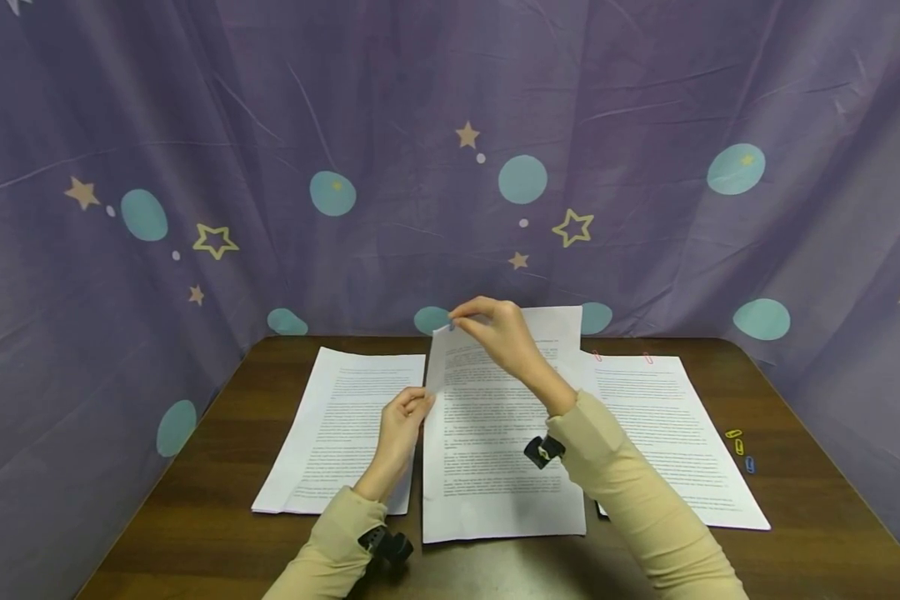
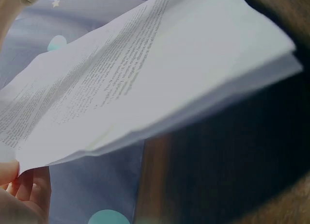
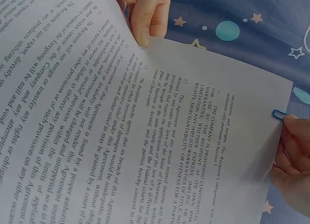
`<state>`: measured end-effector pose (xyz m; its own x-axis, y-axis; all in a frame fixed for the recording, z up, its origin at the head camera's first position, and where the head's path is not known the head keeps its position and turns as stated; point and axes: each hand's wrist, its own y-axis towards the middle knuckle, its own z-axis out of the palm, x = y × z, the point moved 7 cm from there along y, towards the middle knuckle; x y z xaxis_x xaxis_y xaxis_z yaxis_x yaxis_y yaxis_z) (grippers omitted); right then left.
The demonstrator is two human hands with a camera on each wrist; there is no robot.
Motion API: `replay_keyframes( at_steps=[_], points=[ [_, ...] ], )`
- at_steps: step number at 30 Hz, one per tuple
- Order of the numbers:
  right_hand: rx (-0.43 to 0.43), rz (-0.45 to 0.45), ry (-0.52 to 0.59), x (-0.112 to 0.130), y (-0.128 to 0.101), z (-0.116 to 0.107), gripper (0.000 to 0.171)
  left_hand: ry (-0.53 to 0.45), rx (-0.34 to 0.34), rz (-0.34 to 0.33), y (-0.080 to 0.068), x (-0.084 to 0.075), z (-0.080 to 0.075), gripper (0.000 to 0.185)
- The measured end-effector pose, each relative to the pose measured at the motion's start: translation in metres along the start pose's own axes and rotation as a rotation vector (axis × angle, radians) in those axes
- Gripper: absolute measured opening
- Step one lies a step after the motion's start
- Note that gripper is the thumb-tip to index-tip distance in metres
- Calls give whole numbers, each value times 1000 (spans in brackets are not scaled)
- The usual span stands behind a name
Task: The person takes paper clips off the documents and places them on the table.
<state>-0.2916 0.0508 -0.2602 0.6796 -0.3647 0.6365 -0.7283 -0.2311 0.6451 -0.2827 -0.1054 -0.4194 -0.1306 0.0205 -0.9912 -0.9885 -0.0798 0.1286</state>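
Note:
A stack of printed sheets (image 1: 495, 467) is held up, tilted, in the middle of the head view. My left hand (image 1: 402, 423) pinches its left edge between thumb and fingers; the left wrist view shows this grip (image 2: 31, 192) at the lower left. At the top edge, near the left corner, my right hand (image 1: 504, 335) pinches a small blue paper clip (image 3: 278, 115) between thumb and forefinger. The clip overlaps the paper's edge in the right wrist view, its looped end lying over the page. Several layers show along the stack's lower edge in the left wrist view.
Another printed stack (image 1: 360, 417) lies to the left on the brown table (image 1: 195, 517). At the right lies a stack (image 1: 667, 442) with pink paper clips (image 1: 648, 358) at its top edge. Beside it are yellow paper clips (image 1: 738, 447) and a blue one (image 1: 750, 465). A patterned curtain (image 1: 420, 108) hangs behind.

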Motion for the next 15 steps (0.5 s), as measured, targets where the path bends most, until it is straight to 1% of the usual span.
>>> replay_keyframes(
  at_steps=[4,9,13,15],
  points=[
    [-22,9,53,-1,1,-3,10,2,-5,4,0,0,0,20],
    [-36,24,121,0,2,-5,12,1,-25,-7,-2,1,-2,18],
    [-45,77,156,-1,1,-9,13,-10,-21,0,-1,0,-2,19],
    [-55,111,170,4,-1,-14,14,-20,-16,-2,0,0,-1,19]
  ],
)
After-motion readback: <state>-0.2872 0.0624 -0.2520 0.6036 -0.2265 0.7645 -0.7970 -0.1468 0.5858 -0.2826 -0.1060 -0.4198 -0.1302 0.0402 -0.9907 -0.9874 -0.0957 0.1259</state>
